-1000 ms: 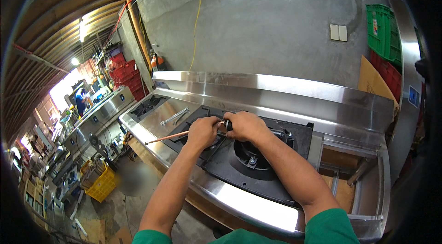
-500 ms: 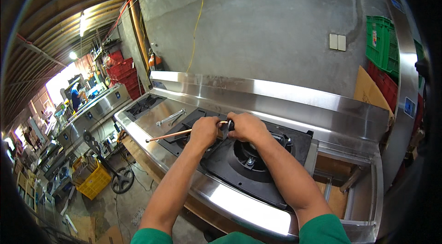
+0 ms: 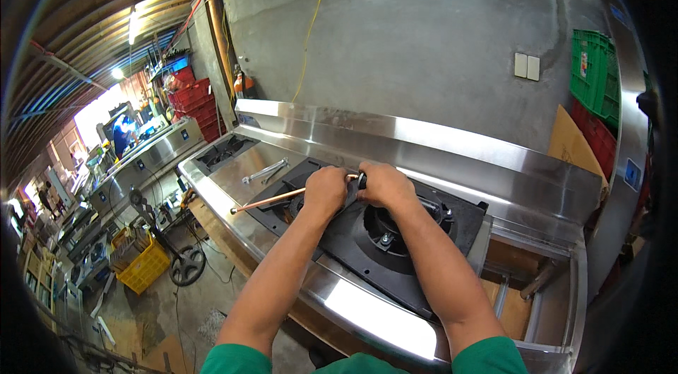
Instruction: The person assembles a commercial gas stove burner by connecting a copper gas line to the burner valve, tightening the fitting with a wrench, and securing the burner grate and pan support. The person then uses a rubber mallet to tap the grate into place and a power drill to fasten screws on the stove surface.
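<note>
My left hand [image 3: 326, 190] is closed around a thin copper tube [image 3: 272, 200], whose free end sticks out to the left over the steel counter. My right hand [image 3: 387, 187] pinches a small black round piece [image 3: 362, 180] at the tube's other end; its exact kind cannot be made out. Both hands are close together above the black stove plates. Below my right forearm lies a black burner plate [image 3: 353, 261] with a round burner opening. Two wrenches [image 3: 265, 171] rest on the counter, left of my hands.
A steel backsplash [image 3: 438, 144] runs along the grey wall. At the right end of the stove is an uncovered frame bay [image 3: 519, 300]. Green crates [image 3: 593, 74] stand at the far right. On the floor at left are a yellow crate [image 3: 145, 268] and a black wheel [image 3: 188, 266].
The view has shifted slightly, so the scene sits a little differently. Both hands keep their holds on the tube and the black piece; my left wrist has turned slightly.
</note>
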`<state>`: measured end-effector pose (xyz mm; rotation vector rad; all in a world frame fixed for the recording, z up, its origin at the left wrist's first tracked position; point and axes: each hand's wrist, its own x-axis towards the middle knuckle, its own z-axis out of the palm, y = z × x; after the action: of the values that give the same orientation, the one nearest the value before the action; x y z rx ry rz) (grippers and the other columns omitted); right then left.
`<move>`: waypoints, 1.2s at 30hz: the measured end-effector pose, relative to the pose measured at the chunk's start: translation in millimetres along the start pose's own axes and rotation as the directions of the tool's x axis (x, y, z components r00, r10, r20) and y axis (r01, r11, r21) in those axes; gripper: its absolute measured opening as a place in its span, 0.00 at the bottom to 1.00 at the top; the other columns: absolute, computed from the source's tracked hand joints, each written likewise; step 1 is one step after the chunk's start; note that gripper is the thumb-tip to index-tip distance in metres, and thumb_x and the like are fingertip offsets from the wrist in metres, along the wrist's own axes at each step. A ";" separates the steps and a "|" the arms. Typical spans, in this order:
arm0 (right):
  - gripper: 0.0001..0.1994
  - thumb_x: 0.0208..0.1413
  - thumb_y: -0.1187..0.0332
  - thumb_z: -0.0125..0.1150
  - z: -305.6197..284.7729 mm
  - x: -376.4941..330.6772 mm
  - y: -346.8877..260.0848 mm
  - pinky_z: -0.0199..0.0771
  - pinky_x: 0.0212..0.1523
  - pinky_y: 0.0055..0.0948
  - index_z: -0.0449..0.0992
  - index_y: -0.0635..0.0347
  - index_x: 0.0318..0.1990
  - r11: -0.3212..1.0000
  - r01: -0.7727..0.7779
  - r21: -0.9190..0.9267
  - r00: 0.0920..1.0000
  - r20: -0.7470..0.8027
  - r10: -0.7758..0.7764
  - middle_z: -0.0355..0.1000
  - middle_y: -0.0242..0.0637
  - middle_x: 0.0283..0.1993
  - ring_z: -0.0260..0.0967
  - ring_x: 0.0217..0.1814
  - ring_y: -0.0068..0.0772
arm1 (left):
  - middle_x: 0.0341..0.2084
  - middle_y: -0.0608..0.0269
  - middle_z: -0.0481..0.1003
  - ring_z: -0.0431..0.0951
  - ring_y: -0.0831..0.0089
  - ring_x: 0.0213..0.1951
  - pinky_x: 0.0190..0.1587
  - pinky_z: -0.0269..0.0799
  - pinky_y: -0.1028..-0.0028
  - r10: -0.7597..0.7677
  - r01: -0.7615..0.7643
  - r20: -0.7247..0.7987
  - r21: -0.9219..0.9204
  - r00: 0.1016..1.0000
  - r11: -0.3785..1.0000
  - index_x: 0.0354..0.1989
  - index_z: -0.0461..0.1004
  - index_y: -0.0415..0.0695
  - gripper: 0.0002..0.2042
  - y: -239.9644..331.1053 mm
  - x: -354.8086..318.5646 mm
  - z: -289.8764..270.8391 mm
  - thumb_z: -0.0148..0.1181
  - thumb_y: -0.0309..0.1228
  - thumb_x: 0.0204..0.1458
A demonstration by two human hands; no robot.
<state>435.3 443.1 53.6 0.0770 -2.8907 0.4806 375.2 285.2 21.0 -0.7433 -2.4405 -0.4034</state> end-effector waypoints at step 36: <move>0.21 0.56 0.54 0.63 -38.1 -48.4 44.8 0.75 0.54 0.47 0.77 0.60 0.51 0.996 0.065 -0.059 0.993 0.107 -0.058 0.78 0.52 0.49 0.75 0.54 0.53 | 0.31 0.42 0.81 0.83 0.47 0.37 0.43 0.79 0.55 -0.158 0.135 0.134 0.162 0.978 0.978 0.30 0.83 0.39 0.11 13.1 16.7 -15.6 0.65 0.36 0.49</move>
<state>486.3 498.7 64.4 0.1862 -2.9936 0.3855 377.8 296.1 44.8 -0.5465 -2.6394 -0.2213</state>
